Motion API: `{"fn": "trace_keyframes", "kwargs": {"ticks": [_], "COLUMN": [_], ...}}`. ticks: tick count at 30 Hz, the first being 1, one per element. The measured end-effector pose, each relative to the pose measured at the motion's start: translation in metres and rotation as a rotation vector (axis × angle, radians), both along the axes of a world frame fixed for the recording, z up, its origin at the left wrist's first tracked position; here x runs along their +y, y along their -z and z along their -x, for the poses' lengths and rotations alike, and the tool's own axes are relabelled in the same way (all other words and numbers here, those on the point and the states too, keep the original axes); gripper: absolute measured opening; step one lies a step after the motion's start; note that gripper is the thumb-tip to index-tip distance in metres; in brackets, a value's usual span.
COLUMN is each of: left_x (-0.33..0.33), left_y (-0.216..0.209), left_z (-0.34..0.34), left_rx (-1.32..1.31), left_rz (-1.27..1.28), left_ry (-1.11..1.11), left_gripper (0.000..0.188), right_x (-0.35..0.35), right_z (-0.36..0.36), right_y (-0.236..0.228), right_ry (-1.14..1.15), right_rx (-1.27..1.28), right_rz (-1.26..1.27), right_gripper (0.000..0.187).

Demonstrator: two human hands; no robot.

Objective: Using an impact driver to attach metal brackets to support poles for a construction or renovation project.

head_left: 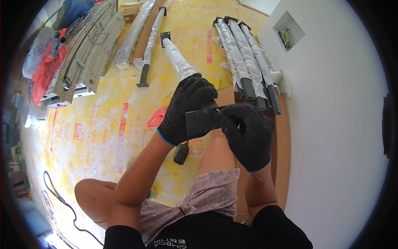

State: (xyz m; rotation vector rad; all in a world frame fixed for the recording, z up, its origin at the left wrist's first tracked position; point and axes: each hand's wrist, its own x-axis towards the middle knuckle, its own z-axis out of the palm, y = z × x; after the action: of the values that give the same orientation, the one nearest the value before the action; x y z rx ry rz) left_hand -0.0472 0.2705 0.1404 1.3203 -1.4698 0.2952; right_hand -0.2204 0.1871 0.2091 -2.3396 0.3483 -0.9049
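Left hand (186, 106) clenched, fingers curled over, and right hand (247, 135) close beside it, fingers bent inward, work together in black gloves; the bare left forearm (143, 172) slants up and inward while the right forearm (260, 189) stands nearly upright.

2 gloved hands (186, 106) (250, 135), 1 in-hand post (178, 60) with 2 end plates (200, 121) (165, 35), 1 wall recess (295, 30)
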Motion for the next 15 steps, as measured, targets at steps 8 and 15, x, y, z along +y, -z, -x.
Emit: {"fn": "trace_keyframes", "kwargs": {"ticks": [8,15], "left_x": [-0.004,-0.009], "left_y": [0.008,0.008], "left_z": [0.009,0.016], "left_rx": [-0.048,-0.028], "left_rz": [0.014,-0.023], "left_ry": [-0.014,0.028], "left_gripper": [0.050,0.047], "right_x": [0.007,0.019], "right_z": [0.003,0.004], "right_y": [-0.005,0.004], "right_ry": [0.073,0.181], "right_rx": [0.082,0.010], "right_rz": [0.115,0.060], "right_gripper": [0.008,0.006]}}
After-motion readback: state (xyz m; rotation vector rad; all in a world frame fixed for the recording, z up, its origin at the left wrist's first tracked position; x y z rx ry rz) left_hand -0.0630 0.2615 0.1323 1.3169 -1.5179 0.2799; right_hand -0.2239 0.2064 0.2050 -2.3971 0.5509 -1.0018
